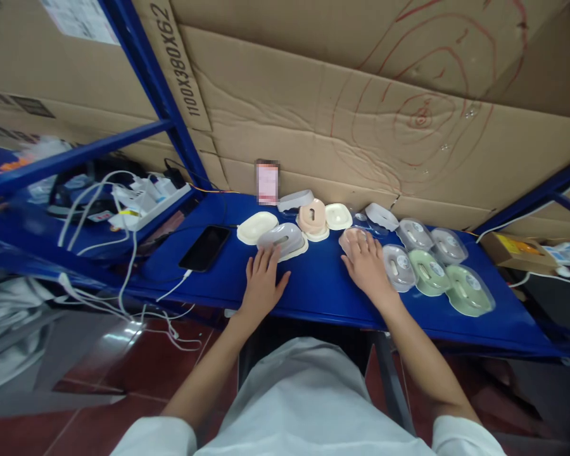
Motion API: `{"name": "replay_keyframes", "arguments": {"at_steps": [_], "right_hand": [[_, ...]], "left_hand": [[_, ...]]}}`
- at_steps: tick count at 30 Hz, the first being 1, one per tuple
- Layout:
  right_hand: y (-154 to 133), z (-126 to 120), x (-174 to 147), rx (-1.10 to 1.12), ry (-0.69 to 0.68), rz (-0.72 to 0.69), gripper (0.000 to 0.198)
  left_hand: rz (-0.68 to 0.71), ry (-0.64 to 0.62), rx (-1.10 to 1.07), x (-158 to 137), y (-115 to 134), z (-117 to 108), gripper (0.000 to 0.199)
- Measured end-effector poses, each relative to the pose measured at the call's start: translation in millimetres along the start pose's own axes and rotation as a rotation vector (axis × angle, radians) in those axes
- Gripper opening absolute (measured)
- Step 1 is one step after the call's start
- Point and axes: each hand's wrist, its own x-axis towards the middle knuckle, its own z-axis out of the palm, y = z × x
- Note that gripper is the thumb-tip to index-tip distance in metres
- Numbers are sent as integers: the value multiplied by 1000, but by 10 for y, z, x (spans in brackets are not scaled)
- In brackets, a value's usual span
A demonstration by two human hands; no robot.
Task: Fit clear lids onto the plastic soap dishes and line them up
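Observation:
On the blue table, my left hand [262, 282] has its fingers spread, with the fingertips at the near edge of a lilac oval soap dish [278, 237]. That dish rests on a cream piece. My right hand [368, 266] lies flat with fingers extended over a pink soap dish [348, 239] that appears to be in clear packaging, partly hidden by the fingers. Between the hands and further back are a peach soap dish [312, 218] and a cream dish [338, 216]. Another cream oval dish [256, 228] lies left of the lilac one.
Several clear-packed dishes, grey-lilac [399, 266] and green [470, 291], stand at the right. A black phone [205, 248] lies at the left near white cables [135, 272]. Another phone [267, 182] leans on the cardboard wall [304, 114]. Blue posts [145, 69] frame the table.

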Motion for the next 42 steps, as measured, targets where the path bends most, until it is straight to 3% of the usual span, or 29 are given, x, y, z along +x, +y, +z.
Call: {"name": "replay_keyframes", "arguments": {"at_steps": [3, 6, 12, 18, 23, 27, 32, 35, 38, 42], "right_hand": [[-106, 118, 318, 55, -111, -178, 66], [-249, 193, 501, 69, -143, -213, 65], [-297, 261, 366, 173, -72, -218, 59], [-303, 249, 329, 358, -72, -303, 55], [-291, 274, 313, 368, -196, -391, 56], [-284, 269, 272, 313, -278, -395, 42], [-336, 226, 247, 436, -292, -438, 45], [-407, 216, 226, 606, -276, -431, 62], [-460, 217, 208, 611, -263, -436, 76], [-454, 251, 221, 484, -212, -492, 54]], "left_hand": [[33, 16, -27, -6, 1, -28, 51], [93, 10, -71, -26, 49, -106, 32], [166, -65, -119, -80, 144, -200, 23], [210, -41, -181, -180, 74, -146, 22], [27, 110, -152, -260, -1, -122, 23], [-112, 188, -130, -224, -63, -144, 24], [-126, 154, -85, -154, -106, -194, 20], [-73, 127, -114, -133, -88, -238, 19], [39, 25, -140, -112, -56, -249, 20], [154, -66, -152, -73, -41, -213, 26]]}}
